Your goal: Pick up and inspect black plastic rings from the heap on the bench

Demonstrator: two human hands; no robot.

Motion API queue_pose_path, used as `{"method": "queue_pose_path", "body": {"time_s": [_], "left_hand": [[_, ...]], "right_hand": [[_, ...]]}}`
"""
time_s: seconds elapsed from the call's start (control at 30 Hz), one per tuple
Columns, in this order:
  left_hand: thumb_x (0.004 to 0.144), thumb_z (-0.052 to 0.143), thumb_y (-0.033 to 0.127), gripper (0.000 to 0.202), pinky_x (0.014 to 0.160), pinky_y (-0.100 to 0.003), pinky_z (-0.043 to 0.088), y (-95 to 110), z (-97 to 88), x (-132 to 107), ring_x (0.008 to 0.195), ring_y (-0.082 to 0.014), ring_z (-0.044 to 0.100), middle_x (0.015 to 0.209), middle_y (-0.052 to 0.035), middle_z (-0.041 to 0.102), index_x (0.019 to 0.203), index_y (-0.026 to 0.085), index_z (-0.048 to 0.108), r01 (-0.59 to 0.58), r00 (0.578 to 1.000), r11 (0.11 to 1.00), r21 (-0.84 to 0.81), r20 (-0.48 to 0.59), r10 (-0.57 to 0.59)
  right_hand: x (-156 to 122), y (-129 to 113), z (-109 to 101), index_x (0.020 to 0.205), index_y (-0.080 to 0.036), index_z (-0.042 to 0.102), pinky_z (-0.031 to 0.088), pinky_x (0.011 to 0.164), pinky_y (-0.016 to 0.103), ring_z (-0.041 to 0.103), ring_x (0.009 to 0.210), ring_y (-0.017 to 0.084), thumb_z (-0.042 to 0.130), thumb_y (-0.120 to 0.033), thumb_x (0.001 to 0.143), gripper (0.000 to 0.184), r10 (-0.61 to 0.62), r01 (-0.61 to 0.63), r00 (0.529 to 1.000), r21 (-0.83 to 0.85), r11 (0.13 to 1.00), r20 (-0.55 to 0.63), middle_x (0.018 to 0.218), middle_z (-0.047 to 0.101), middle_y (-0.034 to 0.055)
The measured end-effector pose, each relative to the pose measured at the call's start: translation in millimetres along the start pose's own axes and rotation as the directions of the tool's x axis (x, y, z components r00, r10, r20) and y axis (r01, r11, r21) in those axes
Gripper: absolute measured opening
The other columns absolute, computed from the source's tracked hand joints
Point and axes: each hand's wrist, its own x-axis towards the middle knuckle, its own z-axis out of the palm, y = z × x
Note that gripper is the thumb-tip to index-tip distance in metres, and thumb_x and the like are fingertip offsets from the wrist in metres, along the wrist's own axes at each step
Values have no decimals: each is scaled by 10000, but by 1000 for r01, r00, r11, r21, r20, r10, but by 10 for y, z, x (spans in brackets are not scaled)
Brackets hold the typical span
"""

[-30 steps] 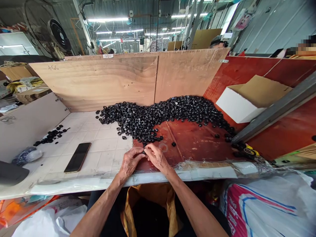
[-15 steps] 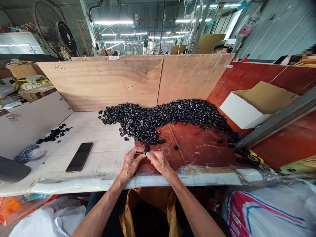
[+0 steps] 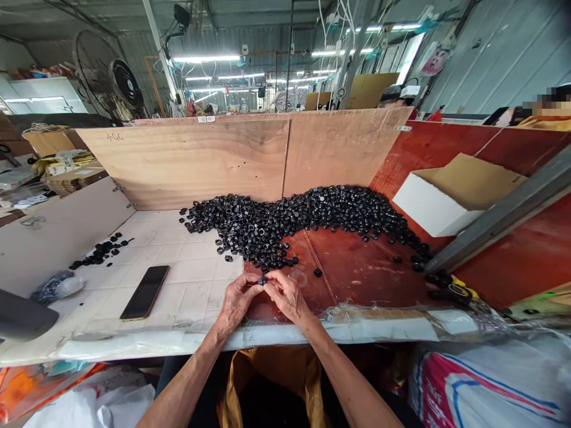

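Observation:
Between the fingertips of both hands is a small black plastic part (image 3: 262, 281), pinched from either side just above the table's front. My left hand (image 3: 236, 299) is closed on its left side, thumb against index finger. My right hand (image 3: 288, 297) grips it from the right with thumb and fingers. The fingers cover much of the part, so its exact shape cannot be made out. Just beyond my fingertips begins a large pile of black ring-like plastic parts (image 3: 254, 229), stretching right along the back board. A single black part (image 3: 317, 272) lies apart, right of my right hand.
A smartphone (image 3: 145, 292) lies on the white table surface (image 3: 191, 261), near a smaller group of black parts (image 3: 100, 252). An open white carton (image 3: 439, 199) stands at right behind a metal post (image 3: 499, 214). Below the table edge hangs an open yellow bag (image 3: 232, 386).
The camera has tilted up slightly, so the scene sits lower. Both hands stay together at the small black part; my right fingers have shifted their grip on it.

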Motion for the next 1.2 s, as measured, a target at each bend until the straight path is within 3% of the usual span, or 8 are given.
{"method": "queue_pose_path", "body": {"time_s": [0.07,0.2,0.37,0.57,0.73,0.93,1.1,1.2], "left_hand": [[815,808,373,229,858,-325,570,14,-2,-4,862,-190,697,916,-20,749,935,193,731,25,1000,999,-35,14,-24],[788,839,382,270,808,-305,579,62,-2,-12,799,-171,701,881,-7,755,945,193,727,89,996,991,-97,36,-86],[802,825,429,318,796,-346,603,91,4,-4,748,-185,719,837,-18,763,975,188,712,178,981,971,-158,106,-162],[789,839,414,247,894,-350,567,47,14,12,895,-212,698,923,-41,746,870,202,743,-94,995,995,36,26,93],[816,814,437,292,796,-347,590,97,-6,7,765,-192,696,864,-23,752,967,202,728,119,989,985,-122,104,-106],[806,828,410,218,908,-360,553,30,-16,20,913,-219,684,929,-41,734,861,213,752,-147,988,986,75,59,143],[813,811,435,284,795,-342,580,4,-17,23,781,-192,684,865,-19,740,958,205,730,67,993,994,-82,102,-58],[796,824,422,251,843,-349,573,-9,-17,31,843,-207,688,894,-31,741,905,209,749,-31,995,999,20,92,29]], "right_hand": [[-4,-2,5,974,-225,693,462,672,260,625,679,166,597,-310,939,133,6,-6,1000,56,998,3,779,670,0],[-8,-43,-3,967,-228,671,469,632,261,627,583,162,595,-362,941,156,100,-106,994,159,982,45,642,621,-36],[14,-96,-9,956,-226,652,469,606,245,644,605,156,623,-362,905,148,96,-106,994,198,975,58,665,645,-32],[41,-55,9,791,-223,567,417,510,230,528,446,116,552,-434,951,265,214,-232,971,216,949,104,534,544,-70],[43,-81,-19,960,-220,638,453,591,237,629,593,145,628,-377,890,172,109,-123,991,233,965,76,640,647,-39],[41,-63,-10,788,-214,583,401,505,224,533,442,113,552,-430,941,267,231,-257,963,217,942,136,530,562,-64],[51,-62,-15,1008,-207,642,456,607,238,631,585,145,618,-381,885,214,145,-162,986,254,954,84,611,643,-48],[59,-87,-1,841,-205,630,429,567,229,583,509,129,571,-369,909,187,210,-229,972,217,949,108,526,603,-52]]}}
